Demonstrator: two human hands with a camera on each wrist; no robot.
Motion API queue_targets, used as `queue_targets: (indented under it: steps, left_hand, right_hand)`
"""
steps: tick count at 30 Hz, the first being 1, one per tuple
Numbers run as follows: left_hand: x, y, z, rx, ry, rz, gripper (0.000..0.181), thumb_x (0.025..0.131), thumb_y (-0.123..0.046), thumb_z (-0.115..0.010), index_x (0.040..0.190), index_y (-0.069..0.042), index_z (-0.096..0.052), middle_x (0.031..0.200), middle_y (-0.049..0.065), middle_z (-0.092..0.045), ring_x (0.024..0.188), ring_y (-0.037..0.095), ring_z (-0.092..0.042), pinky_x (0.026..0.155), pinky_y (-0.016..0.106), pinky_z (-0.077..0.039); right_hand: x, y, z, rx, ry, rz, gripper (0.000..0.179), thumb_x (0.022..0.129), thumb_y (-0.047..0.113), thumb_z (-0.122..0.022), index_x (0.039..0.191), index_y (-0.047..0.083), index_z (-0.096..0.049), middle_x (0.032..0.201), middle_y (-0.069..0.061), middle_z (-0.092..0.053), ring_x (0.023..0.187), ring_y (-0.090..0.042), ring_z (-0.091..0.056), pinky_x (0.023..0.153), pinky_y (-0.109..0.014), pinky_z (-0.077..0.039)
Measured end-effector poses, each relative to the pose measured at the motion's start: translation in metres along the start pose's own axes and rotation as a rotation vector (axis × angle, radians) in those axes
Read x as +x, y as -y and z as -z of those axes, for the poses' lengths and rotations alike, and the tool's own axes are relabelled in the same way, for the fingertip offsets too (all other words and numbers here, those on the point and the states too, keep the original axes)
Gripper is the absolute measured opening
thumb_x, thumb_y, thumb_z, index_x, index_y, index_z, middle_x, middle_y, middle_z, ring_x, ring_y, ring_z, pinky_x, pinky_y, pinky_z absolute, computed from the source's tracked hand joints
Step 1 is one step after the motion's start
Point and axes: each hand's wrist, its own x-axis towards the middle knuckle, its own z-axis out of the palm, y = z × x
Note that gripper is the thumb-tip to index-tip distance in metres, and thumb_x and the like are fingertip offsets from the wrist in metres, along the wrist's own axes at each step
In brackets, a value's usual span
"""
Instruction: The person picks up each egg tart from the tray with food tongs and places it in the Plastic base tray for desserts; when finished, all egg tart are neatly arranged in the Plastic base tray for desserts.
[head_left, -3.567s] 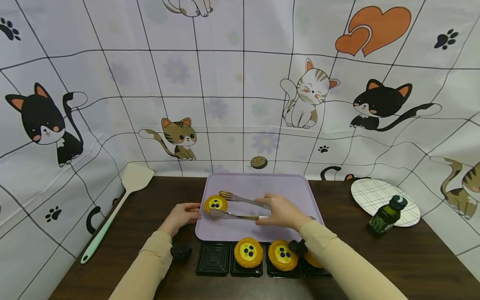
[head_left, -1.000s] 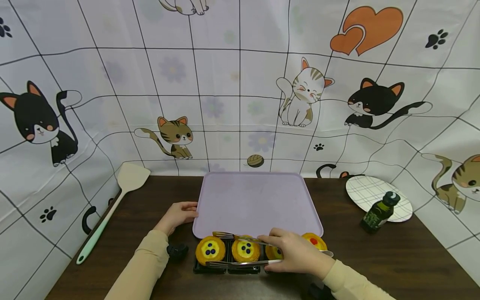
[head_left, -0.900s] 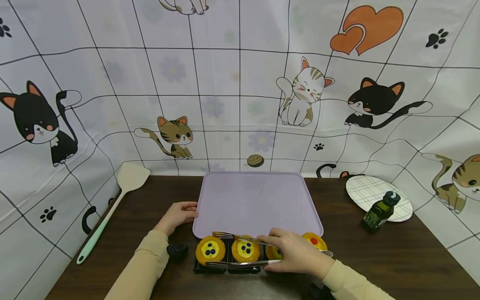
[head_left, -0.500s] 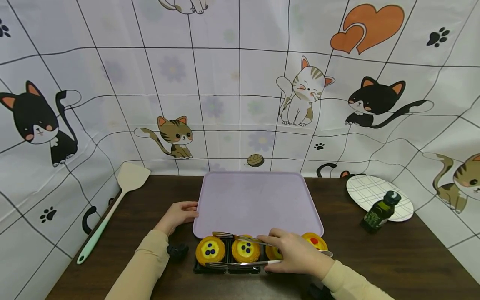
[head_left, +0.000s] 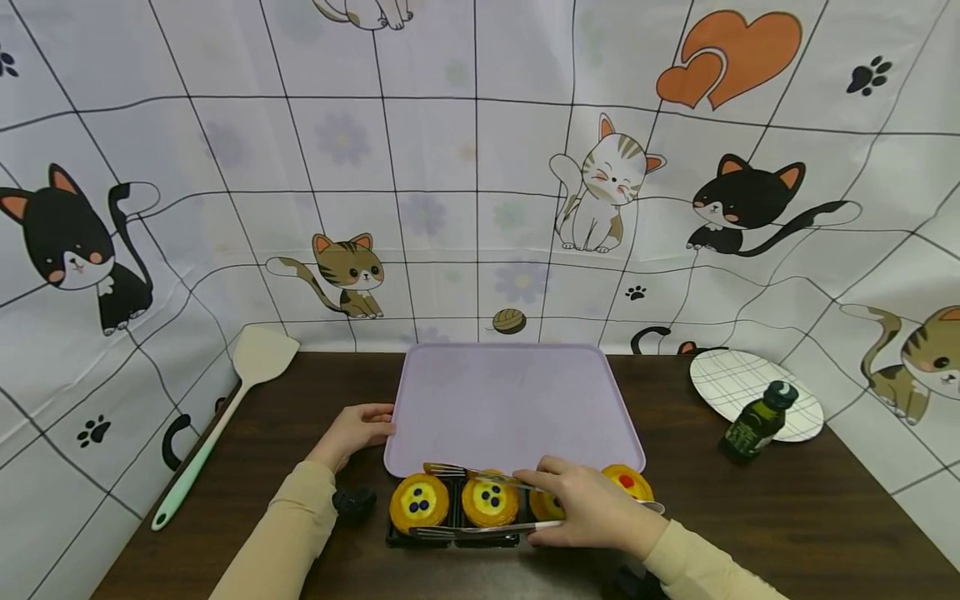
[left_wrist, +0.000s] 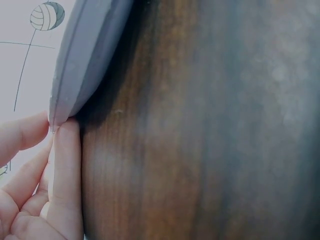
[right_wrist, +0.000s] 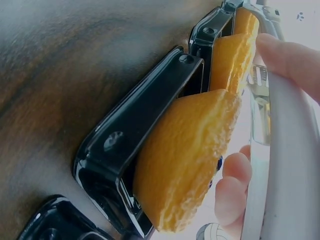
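Note:
My left hand (head_left: 358,432) pinches the left rim of a pale purple tray (head_left: 517,408); the left wrist view shows fingertips on both sides of the tray's edge (left_wrist: 82,70). In my right hand (head_left: 588,504) are metal tongs (head_left: 501,528), lying spread over a row of tarts. Left to right come a tart with blue dots (head_left: 419,504), a second blue-dotted tart (head_left: 491,502), a third partly under the hand (head_left: 545,505), and one with a red dot (head_left: 628,479). They sit in a black compartmented container (head_left: 487,542), with side walls showing in the right wrist view (right_wrist: 145,110).
A spatula with a mint handle (head_left: 187,475) leans at the left on the dark wooden table (head_left: 750,533). To the right, a green bottle (head_left: 757,425) stands before a white gridded plate (head_left: 731,379). A cat-patterned sheet (head_left: 472,167) hangs behind.
Since the oldest frame, the blue-dotted tart has gone from the tray into the container's leftmost compartment, and the right hand with the tongs has come nearer. Over the last second the hands stay still.

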Motion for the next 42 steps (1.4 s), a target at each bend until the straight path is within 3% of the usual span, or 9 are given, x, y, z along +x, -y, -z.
queue_targets:
  steps: [8,21,28,33,42]
  left_hand:
    - [0.000,0.000,-0.001,-0.002,0.007,-0.003,0.048,0.088,-0.006,-0.065,0.131,0.007,-0.051,0.115,0.020,-0.060,0.094,0.019,-0.064,0.086,0.035,-0.055]
    - [-0.004,-0.004,0.000,-0.009,0.008,-0.007,0.048,0.088,-0.005,-0.065,0.131,0.009,-0.050,0.115,0.022,-0.059,0.093,0.019,-0.064,0.086,0.036,-0.055]
    - [-0.005,-0.003,-0.001,-0.023,0.019,-0.015,0.048,0.088,-0.003,-0.063,0.132,0.011,-0.048,0.117,0.024,-0.058,0.093,0.017,-0.064,0.086,0.036,-0.055]
    - [-0.006,-0.002,0.000,-0.012,0.021,-0.008,0.049,0.088,-0.005,-0.064,0.132,0.009,-0.048,0.118,0.023,-0.058,0.094,0.018,-0.064,0.087,0.036,-0.054]
    - [-0.004,-0.003,-0.001,-0.001,0.015,-0.003,0.048,0.088,-0.007,-0.064,0.132,0.008,-0.049,0.117,0.022,-0.059,0.094,0.018,-0.065,0.087,0.036,-0.054]
  right_hand:
    - [-0.002,0.001,0.003,0.023,0.000,-0.005,0.064,0.074,0.043,-0.078,0.128,0.015,-0.059,0.098,0.003,-0.056,0.072,-0.002,-0.045,0.059,-0.014,-0.041]
    - [-0.006,0.004,0.008,0.092,-0.074,0.001,0.063,0.076,0.043,-0.077,0.129,0.017,-0.058,0.096,0.003,-0.055,0.063,0.001,-0.042,0.053,-0.012,-0.040]
    - [-0.012,0.003,0.012,0.107,-0.109,-0.043,0.061,0.078,0.041,-0.076,0.130,0.015,-0.057,0.099,0.003,-0.056,0.060,0.003,-0.040,0.052,-0.013,-0.040]
    - [-0.017,-0.002,0.011,0.058,-0.155,-0.078,0.059,0.077,0.038,-0.077,0.128,0.014,-0.059,0.097,0.006,-0.056,0.060,0.003,-0.037,0.049,-0.014,-0.036]
    - [-0.030,-0.017,0.013,0.024,-0.223,-0.230,0.061,0.076,0.032,-0.079,0.129,0.010,-0.058,0.094,0.001,-0.055,0.054,0.004,-0.036,0.047,-0.015,-0.038]
